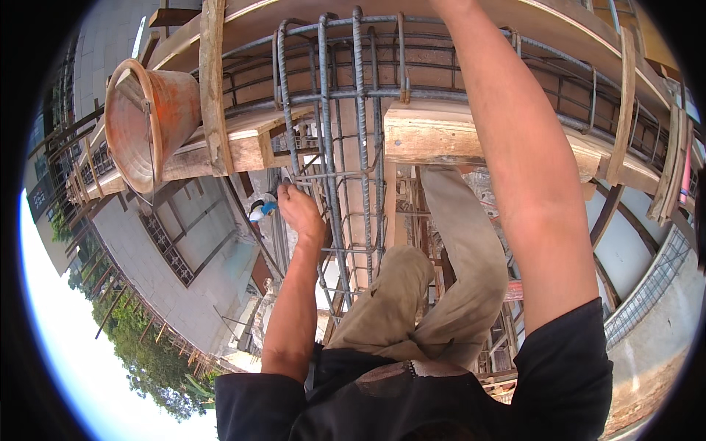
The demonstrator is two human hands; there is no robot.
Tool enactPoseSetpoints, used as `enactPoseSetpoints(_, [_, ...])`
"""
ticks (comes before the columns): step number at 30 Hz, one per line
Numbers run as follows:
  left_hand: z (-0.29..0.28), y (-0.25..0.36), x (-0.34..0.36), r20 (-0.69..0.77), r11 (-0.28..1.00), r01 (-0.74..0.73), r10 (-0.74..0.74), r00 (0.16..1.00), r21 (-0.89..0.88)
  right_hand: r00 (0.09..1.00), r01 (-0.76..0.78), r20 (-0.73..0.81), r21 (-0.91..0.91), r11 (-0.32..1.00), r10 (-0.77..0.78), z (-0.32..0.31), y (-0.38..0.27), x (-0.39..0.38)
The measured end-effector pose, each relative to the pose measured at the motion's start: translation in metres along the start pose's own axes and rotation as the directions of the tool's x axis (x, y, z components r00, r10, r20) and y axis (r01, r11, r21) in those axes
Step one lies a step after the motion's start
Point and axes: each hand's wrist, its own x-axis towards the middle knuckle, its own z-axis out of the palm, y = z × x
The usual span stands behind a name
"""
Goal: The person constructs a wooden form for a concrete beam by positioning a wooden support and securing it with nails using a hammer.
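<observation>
My left hand (296,209) is closed at the left side of an upright cage of ribbed rebar (324,147), fingers curled beside the end of a horizontal bar; what they hold is unclear. My right arm stretches up past the timber formwork (434,136), and my right hand (448,6) is cut off by the top edge, fingers hidden. Behind the upright cage, horizontal rebar (261,99) runs along inside the wooden forms. A small blue and white thing (261,209) beyond my left hand is too small to make out.
A stained orange bucket (165,117) sits on the formwork at upper left, beside a vertical plank (215,103). My trousered legs are among the timbers and steel below. A drop shows to a grey wall (198,228), with trees (147,360) beyond. More planks (669,162) stand at right.
</observation>
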Motion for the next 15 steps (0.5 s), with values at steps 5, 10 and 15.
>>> enactPoseSetpoints(5, [-0.002,0.02,-0.007,0.039,1.0,0.019,-0.018,0.999,-0.017,0.996,0.041,-0.081,-0.036,0.998,-0.044,0.005,0.003,-0.006])
enactPoseSetpoints(10, [-0.001,0.022,-0.009,0.032,0.999,-0.026,0.027,0.999,-0.033,0.988,0.019,-0.15,-0.154,0.988,-0.042,0.018,0.012,0.013])
enactPoseSetpoints(15, [-0.007,0.031,-0.016,0.062,0.995,-0.059,0.064,0.996,-0.085,0.972,0.15,-0.16,-0.147,0.978,-0.173,0.006,0.021,-0.008])
